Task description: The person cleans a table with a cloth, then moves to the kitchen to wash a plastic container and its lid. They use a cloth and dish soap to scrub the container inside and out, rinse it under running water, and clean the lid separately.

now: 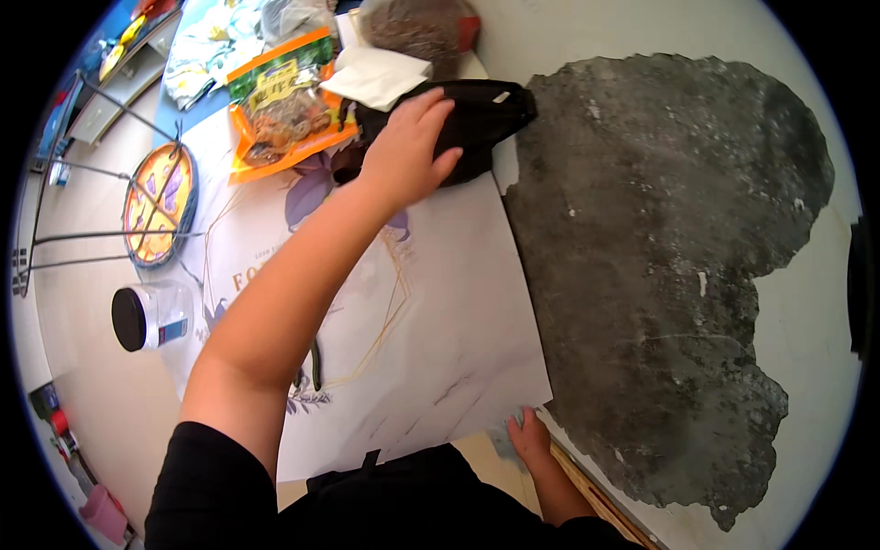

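Observation:
My left arm (275, 302) stretches across the table. At its end my left hand (408, 151) lies over a black fabric bag (481, 115), with fingers extended and thumb apart. Just beyond the fingers is a folded white tissue (376, 78). To the left of the hand lies an orange and green food packet (284, 105) with a clear window and brown pieces inside. My right hand (530, 438) is low by the table's near right corner, with fingers apart. Beside it is a greyish, cloth-like patch (502, 445); whether the hand touches it is unclear.
A white flower-printed cover (449, 312) lies on the table. A clear jar (151, 316) with a black lid and a round, colourful plaque (160, 206) behind a thin metal rack (82, 234) are at left. A bag of brown contents (417, 32) stands at the back. Rough grey patching (660, 275) marks the right-hand wall.

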A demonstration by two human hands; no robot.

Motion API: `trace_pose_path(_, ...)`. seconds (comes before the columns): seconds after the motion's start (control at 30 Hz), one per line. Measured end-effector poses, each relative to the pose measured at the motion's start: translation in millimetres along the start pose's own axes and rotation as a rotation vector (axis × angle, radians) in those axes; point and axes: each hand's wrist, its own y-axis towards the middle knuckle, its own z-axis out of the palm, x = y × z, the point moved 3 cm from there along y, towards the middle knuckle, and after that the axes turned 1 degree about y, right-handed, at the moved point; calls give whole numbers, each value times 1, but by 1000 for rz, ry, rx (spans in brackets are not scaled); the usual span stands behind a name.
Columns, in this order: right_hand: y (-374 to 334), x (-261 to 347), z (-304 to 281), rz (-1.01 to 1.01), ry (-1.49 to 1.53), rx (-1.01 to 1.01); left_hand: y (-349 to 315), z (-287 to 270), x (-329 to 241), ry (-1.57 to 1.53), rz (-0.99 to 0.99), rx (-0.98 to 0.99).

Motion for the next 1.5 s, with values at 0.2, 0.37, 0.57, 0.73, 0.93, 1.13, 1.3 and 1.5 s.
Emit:
trace_pose_path(0.2, 39, 68, -14, -441, 300, -462, 34, 47, -4, 359, -160, 191)
trace_pose_path(0.37, 97, 116, 7, -509, 6, -447, -26, 53, -11, 357, -82, 266)
trace_pose_path(0.57, 180, 173, -25, -586, -176, -656, -129, -7, -45, 110, -61, 275)
trace_pose_path(0.73, 234, 224, -65, -784, -208, -793, -186, -57, -74, 23, -157, 244)
trace_pose_path(0.93, 302, 319, -112, -587, -207, -883, -212, -99, -68, 67, -221, 277)
trace_pose_path(1.13, 330, 391, -143, -270, -63, -722, -238, -119, -70, 5, -185, 398)
trace_pose_path(1.3, 307, 405, -109, -1348, -202, -333, -259, -136, -73, -47, -121, 502)
trace_pose_path(1.5, 330, 362, -157, -705, 310, -630, -264, -150, -78, -66, -150, 492)
